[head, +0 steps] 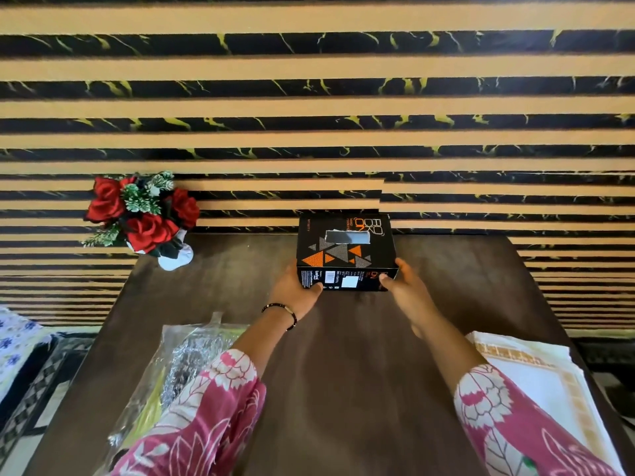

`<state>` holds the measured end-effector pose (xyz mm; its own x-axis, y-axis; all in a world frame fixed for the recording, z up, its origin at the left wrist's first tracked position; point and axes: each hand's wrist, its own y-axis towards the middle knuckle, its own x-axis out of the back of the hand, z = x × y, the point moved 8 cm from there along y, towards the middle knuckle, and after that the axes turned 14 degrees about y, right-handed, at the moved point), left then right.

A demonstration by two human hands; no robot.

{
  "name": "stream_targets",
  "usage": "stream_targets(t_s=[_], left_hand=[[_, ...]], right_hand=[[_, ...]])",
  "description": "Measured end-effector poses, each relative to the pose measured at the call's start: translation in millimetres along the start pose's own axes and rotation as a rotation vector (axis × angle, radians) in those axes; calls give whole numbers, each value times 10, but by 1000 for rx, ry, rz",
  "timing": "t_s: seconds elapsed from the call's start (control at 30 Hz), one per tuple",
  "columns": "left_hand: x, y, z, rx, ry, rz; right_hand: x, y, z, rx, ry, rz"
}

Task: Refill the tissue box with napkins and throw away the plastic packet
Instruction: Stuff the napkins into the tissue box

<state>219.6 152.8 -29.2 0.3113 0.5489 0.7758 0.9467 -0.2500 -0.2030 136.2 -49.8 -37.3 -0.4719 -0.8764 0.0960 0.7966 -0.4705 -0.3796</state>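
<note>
Tissue box (345, 253), a black cardboard carton printed with orange and grey triangles, sits near the far edge of the dark brown wooden table (343, 355), about midway along it. Its top slot shows a grey opening. The left hand (298, 289) clasps the box's near-left corner, thumb pressed on the front face, and the right hand (404, 284) clasps the near-right corner in the same way, so the box is held between them. A dark beaded bracelet (286, 312) circles the left wrist. Both arms wear pink floral sleeves (206, 417). A crinkled clear plastic packet (168, 372) lies along the table's left edge, partly under the left sleeve. A folded white cloth with a gold patterned border (525, 376) lies at the near-right corner. A white vase of red roses (144, 214) stands at the far-left corner.
</note>
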Motion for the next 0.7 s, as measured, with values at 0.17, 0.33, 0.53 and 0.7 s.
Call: stream_targets(t_s=[0.17,0.33,0.53,0.7], left_hand=[[-9,-549,128,-1,-15,-24],[5,-1249,229,-78,-56,-92],[-61,-1828,524,-37,-2,-79],[-66,-1928,578,-7,4,-85]], right_hand=[[56,-552,-157,-7,44,16],[119,-1216,-447,-3,130,41],[281,-1805,-823,-6,149,59],[472,-1878,-872,34,53,9]])
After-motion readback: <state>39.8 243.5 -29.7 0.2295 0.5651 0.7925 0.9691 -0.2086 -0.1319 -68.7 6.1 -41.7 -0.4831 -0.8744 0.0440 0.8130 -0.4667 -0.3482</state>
